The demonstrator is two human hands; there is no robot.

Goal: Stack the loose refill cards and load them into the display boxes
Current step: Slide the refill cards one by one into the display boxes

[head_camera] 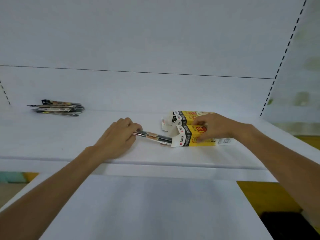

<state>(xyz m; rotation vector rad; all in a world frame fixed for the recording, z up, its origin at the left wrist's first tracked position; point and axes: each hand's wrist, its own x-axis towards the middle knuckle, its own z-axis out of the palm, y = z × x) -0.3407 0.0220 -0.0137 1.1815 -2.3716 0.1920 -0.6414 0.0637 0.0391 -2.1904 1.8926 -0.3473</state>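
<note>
white shelf (69, 135) | slotted upright (284, 58) at right | black object (285, 222) lower right

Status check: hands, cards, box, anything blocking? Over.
Left hand pinches card stack, tip at open end of near box. Right hand holds near box. Nothing blocks the opening. Loose pile far left, second box behind.
</note>
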